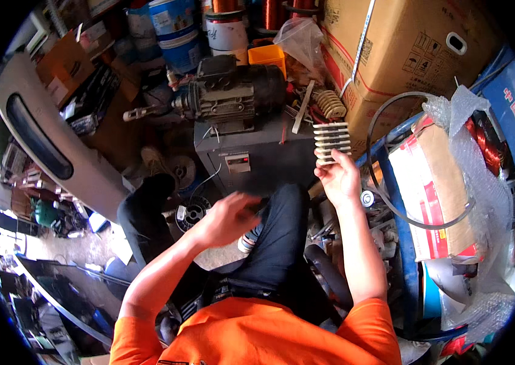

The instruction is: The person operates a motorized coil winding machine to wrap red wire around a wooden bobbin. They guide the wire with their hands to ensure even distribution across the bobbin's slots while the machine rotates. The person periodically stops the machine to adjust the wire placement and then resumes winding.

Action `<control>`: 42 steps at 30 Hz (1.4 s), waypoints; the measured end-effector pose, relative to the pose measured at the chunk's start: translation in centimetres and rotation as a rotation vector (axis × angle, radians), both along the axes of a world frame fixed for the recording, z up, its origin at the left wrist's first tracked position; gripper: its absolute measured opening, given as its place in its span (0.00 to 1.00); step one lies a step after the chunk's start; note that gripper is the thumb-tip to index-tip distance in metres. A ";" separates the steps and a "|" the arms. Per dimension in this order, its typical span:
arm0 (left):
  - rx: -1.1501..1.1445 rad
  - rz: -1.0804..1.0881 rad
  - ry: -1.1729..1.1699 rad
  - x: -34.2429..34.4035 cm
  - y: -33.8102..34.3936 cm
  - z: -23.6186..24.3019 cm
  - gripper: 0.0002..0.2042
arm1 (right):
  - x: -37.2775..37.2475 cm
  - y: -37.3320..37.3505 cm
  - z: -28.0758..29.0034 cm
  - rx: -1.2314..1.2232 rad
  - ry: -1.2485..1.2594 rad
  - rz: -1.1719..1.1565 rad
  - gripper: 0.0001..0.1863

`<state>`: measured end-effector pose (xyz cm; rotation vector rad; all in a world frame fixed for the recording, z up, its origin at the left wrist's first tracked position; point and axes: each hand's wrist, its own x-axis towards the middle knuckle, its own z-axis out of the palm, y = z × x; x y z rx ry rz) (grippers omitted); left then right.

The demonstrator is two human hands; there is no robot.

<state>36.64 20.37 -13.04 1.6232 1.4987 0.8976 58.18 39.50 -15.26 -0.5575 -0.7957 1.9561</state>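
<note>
Block (331, 143), pale and ribbed with dark slots between its ribs, stands up from the right hand (339, 180), which pinches its lower end between thumb and fingers; gripping it there seems to leave most of the slots uncovered and in the person's sight. The left hand (233, 219) hangs between the knees, loosely curled and blurred, so I cannot tell whether it holds anything. Just beyond the block lies a rounded cream ribbed piece (330, 104), near a dark electric motor (230, 94) resting on a grey cabinet (269, 158), perhaps set there to sit at a seated worker's reach. Behind are a yellow bin (267, 56) and a large cardboard box (403, 55); to the right, a paper sack (440, 182) lies beside bubble wrap (482, 176), probably stacked there for storage. The fingers behind the block are partly hidden, as is whatever lies beneath the sack. The reels at the top are cut off, shadow blurs the clutter at left, and the black fisheye rim swallows the corners
</note>
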 end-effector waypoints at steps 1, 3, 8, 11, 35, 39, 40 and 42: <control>0.068 0.047 0.044 0.2 2.8 0.8 0.18 | 0.5 0.1 -0.9 -0.062 -0.009 -0.020 0.12; 0.233 0.128 0.134 0.5 10.5 0.1 0.13 | 1.7 0.3 -2.6 -0.100 -0.044 -0.120 0.16; 0.412 0.105 0.874 2.7 26.6 -3.7 0.13 | 1.4 -0.3 -3.7 -0.114 -0.060 -0.183 0.18; 0.318 0.340 1.082 5.4 30.8 -4.8 0.16 | 1.6 -0.3 -4.5 -0.053 -0.088 -0.169 0.17; 0.005 0.288 -0.808 -1.6 9.6 -0.9 0.10 | -1.5 -6.9 -4.6 0.189 -0.212 0.167 0.23; 0.100 0.371 -0.686 -3.8 7.0 -3.0 0.10 | -5.2 -8.4 -3.9 0.166 -0.241 0.268 0.24; 0.108 0.403 -0.647 -4.3 6.6 -3.5 0.11 | -5.9 -8.7 -3.9 0.160 -0.259 0.290 0.24; 0.172 0.463 -0.669 -5.1 5.7 -4.6 0.12 | -6.9 -9.0 -4.1 0.167 -0.323 0.331 0.24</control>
